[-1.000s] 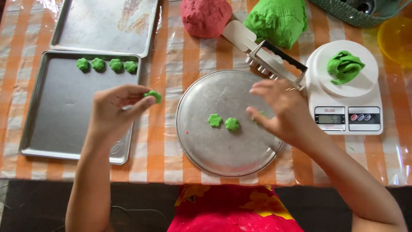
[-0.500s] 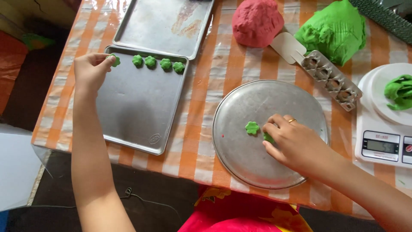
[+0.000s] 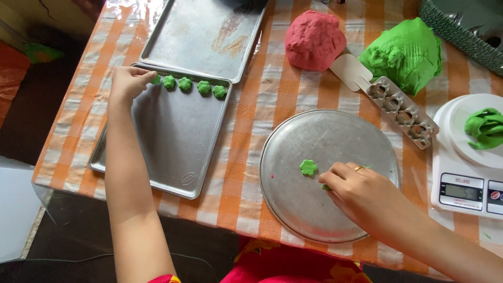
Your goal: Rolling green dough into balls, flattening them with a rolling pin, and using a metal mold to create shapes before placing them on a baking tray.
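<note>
Table point(image 3: 251, 157) with orange-checked cloth. Two rectangular baking trays left: far one point(image 3: 204, 31) bare, near one point(image 3: 167, 136) holds the output. Long axis of near tray runs near-to-far, slightly skewed; the dough row runs left-right along its far short edge.

Round metal pan point(image 3: 319, 209) centre-right. Kitchen scale point(image 3: 466, 178) far right with a green dough scrap point(image 3: 484, 128) on its platform. Red dough ball point(image 3: 314, 39) and big green dough lump point(image 3: 406, 52) at the far edge, multi-cavity press mould point(image 3: 401, 110) lying diagonally between them and the pan.

Progress, my read: four flower-shaped green pieces point(image 3: 194, 85) already lined up on the near tray, a fifth point(image 3: 156, 78) being placed at the row's left end. Two left on the pan, lots of raw dough, so early stage.

Left hand point(image 3: 128, 84): fingertips closed on that fifth piece, at the tray's far-left corner.

Right hand point(image 3: 361, 194): fingers curled down onto a green piece point(image 3: 326, 186) on the pan, mostly hidden; looks pinched, not certain. One loose flower piece point(image 3: 308, 167) just left of it, flat, no real long axis.
</note>
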